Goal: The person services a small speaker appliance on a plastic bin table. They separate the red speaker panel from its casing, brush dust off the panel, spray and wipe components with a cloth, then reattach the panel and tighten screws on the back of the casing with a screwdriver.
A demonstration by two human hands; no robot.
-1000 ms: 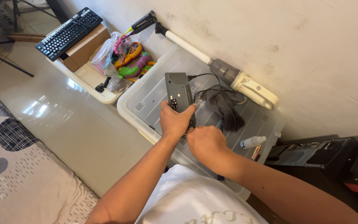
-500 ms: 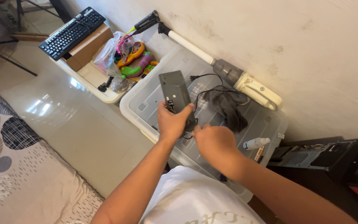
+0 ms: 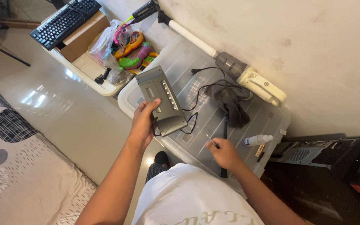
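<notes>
My left-hand fingers [image 3: 153, 106] are wrapped around the near edge of the grey electronic box [image 3: 162, 100], thumb on the top face, so the unit is lifted and tilted above the clear plastic storage bin lid [image 3: 213, 125] with its button row turned up toward me. My left hand [image 3: 142, 123] carries the full weight; the box does not appear to rest on the lid. The black power cord [image 3: 207, 83] trails from the box's underside across the lid to its plug, slack and looped.

My right hand [image 3: 223, 153] is pinched on a thin rod-like tool [image 3: 211, 141], tip pointing toward the box. I judge this grip keeps the tool ready for fine work. What kind of tool it is cannot be told.

Surroundings:
- A dark grey cloth [image 3: 230, 102] lies bunched on the lid, over part of the cord.
- A small white spray bottle [image 3: 258, 140] lies on its side near the lid's right edge.
- A handheld vacuum [image 3: 246, 79] leans along the wall behind the bin.
- A white tray [image 3: 89, 75] to the left holds a cardboard box [image 3: 82, 35], a black keyboard [image 3: 65, 21] and a bag of colourful toys [image 3: 132, 50].
- An open computer case [image 3: 313, 152] lies on the floor to the right.

The loose cord and the cloth lie closest to the working area.
</notes>
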